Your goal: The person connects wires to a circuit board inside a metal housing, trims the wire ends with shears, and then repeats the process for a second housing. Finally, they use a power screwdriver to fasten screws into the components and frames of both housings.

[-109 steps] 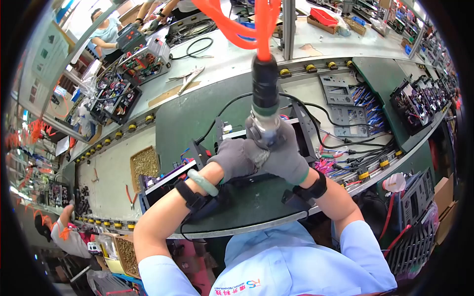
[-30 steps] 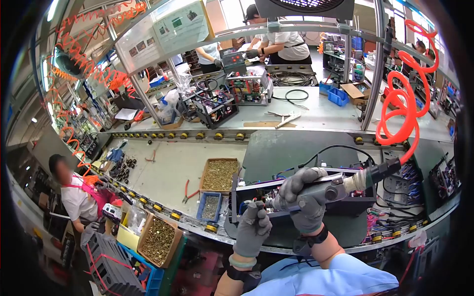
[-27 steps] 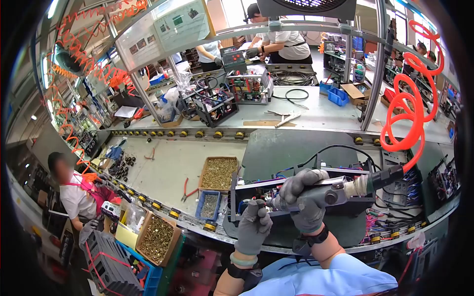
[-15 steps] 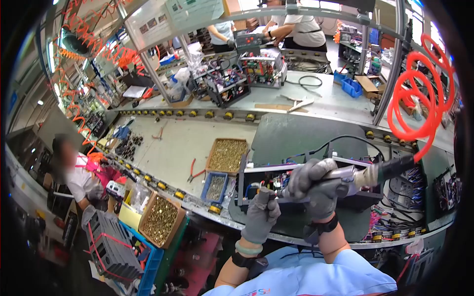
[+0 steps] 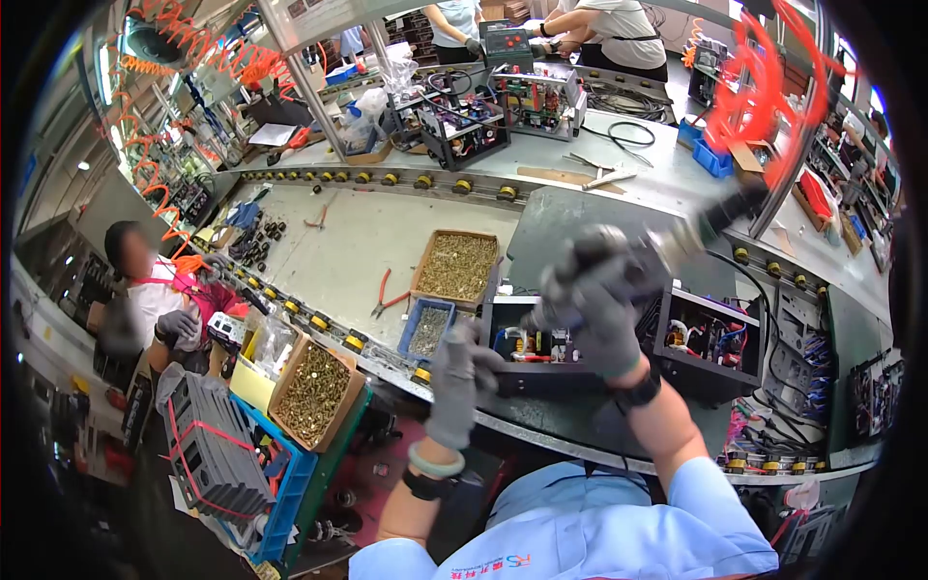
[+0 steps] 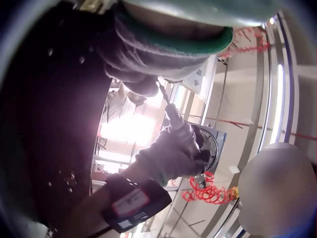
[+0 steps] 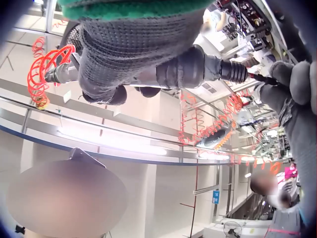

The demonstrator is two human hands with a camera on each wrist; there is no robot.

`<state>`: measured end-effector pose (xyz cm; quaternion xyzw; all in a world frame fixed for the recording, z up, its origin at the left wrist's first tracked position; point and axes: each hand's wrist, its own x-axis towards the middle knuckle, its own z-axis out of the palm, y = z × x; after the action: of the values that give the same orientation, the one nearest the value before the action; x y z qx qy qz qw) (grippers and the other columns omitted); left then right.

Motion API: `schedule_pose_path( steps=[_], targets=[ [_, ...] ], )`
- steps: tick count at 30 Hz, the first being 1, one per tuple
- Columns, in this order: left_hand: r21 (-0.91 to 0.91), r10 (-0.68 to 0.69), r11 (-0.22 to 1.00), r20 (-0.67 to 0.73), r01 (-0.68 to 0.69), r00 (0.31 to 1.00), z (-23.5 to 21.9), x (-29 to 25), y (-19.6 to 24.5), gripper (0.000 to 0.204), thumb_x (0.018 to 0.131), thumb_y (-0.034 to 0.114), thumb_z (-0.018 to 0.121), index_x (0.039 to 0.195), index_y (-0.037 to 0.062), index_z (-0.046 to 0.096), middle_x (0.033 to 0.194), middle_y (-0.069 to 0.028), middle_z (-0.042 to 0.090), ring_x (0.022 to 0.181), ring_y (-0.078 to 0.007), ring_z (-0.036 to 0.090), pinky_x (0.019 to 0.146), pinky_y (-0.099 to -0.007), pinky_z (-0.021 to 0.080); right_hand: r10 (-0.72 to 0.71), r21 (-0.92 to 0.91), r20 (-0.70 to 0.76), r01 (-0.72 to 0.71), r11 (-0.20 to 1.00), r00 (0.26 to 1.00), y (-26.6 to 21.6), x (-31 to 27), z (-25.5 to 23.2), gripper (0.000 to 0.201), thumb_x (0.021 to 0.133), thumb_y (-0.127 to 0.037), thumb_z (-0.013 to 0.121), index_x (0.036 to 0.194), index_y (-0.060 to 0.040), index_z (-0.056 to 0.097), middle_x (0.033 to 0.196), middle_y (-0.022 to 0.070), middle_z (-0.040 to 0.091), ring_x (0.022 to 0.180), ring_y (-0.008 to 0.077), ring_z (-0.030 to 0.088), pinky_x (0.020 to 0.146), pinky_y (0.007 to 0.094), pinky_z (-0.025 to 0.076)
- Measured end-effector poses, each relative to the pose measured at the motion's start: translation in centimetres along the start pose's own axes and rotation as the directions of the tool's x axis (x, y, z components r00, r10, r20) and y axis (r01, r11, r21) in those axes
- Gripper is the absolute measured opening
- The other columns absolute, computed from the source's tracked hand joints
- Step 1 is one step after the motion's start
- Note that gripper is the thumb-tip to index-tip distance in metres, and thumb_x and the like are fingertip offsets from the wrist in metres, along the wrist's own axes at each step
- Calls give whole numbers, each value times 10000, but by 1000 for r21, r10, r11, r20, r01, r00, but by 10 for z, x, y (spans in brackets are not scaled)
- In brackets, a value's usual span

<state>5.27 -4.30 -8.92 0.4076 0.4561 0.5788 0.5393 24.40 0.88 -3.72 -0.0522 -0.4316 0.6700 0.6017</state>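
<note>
My gloved right hand point(image 5: 604, 324) grips the body of a pneumatic screwdriver point(image 7: 173, 72), held tilted above an open dark metal case point(image 5: 546, 380) with wiring and circuit parts inside. An orange coiled hose point(image 5: 749, 106) runs up from the tool's rear. My gloved left hand point(image 5: 452, 391) is at the screwdriver's nose end, left of the case's near corner. In the right wrist view its thumb and fingers point(image 7: 283, 73) close around the tip of the bit point(image 7: 262, 78); whether a screw sits there is hidden by the fingers. Both hands are motion-blurred in the head view.
Left of the case stand a cardboard tray point(image 5: 425, 266) of brass-coloured screws, a blue tray point(image 5: 403, 333) of small parts and red-handled pliers point(image 5: 384, 298). Another screw box point(image 5: 338, 416) and stacked grey panels point(image 5: 208, 454) are lower left. A person point(image 5: 164, 300) is at far left.
The two hands, earlier together on the upright tool over the case, came apart, the left at the bit. Since half a second ago, both moved up or left, uncovering more of the case.
</note>
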Motion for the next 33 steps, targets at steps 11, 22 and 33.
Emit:
schedule_pose_path(
  steps=[11, 22, 33],
  targets=[
    [675, 14, 730, 144, -109, 989, -22, 99, -53, 463, 893, 261, 669, 1256, -11, 570, 1014, -135, 691, 885, -171, 635, 818, -320, 504, -116, -475, -149, 32, 879, 982, 68, 118, -13, 247, 776, -59, 755, 979, -39, 616, 870, -21, 611, 785, 53, 548, 731, 242, 483],
    [756, 6, 646, 132, -105, 991, -14, 92, -33, 572, 852, 303, 683, 1304, -23, 554, 1020, -192, 704, 939, -262, 689, 848, -359, 515, -186, -585, -25, 136, 799, 982, 74, 116, -11, 242, 785, -67, 747, 978, -46, 603, 890, -31, 599, 784, 46, 541, 738, 244, 487],
    [806, -2, 583, 133, -107, 991, -13, 94, -34, 500, 841, 307, 694, 1206, -20, 598, 1005, -192, 706, 921, -291, 696, 834, -373, 521, -169, -634, 26, 147, 759, 985, 74, 117, -1, 265, 783, -64, 722, 1011, -36, 590, 798, -45, 572, 740, 42, 524, 699, 240, 476]
  ],
)
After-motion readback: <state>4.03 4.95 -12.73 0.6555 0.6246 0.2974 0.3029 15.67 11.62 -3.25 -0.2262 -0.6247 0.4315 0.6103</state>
